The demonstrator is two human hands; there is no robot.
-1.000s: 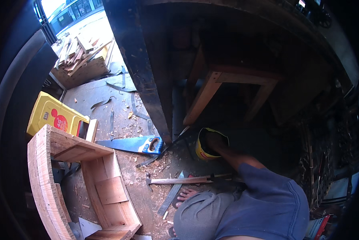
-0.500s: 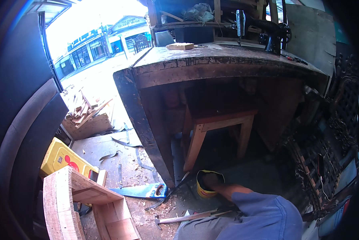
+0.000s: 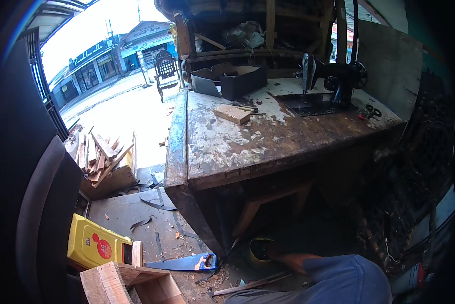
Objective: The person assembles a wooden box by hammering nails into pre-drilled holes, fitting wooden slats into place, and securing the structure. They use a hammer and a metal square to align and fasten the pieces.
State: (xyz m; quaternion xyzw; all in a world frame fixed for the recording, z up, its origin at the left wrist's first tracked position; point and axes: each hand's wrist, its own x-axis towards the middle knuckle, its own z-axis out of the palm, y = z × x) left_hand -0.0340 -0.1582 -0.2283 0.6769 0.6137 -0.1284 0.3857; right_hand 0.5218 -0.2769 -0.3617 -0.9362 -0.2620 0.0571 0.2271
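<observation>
An arm in a blue sleeve [image 3: 346, 278] comes in from the lower edge and reaches under the workbench [image 3: 247, 147]; I take it for my right arm. My right hand [image 3: 283, 259] goes into a yellow-rimmed container [image 3: 255, 249] on the floor, and its fingers are hidden in the dark inside. A hammer with a wooden handle [image 3: 247, 286] lies on the floor just in front of the sleeve. Left of it lies a hand saw with a blue handle [image 3: 187, 263]. My left hand is out of view.
The worn bench top holds a wood block [image 3: 232, 114], a dark open box [image 3: 232, 78], a black sewing machine [image 3: 334, 76] and scissors [image 3: 370, 111]. A wooden stool [image 3: 268, 202] stands beneath. At left: a yellow canister [image 3: 93, 245], a wooden crate [image 3: 121, 283], piled offcuts [image 3: 103, 157].
The view has tilted upward, so the bench top and street now show and the floor has slid to the bottom. My arm stays at the yellow container.
</observation>
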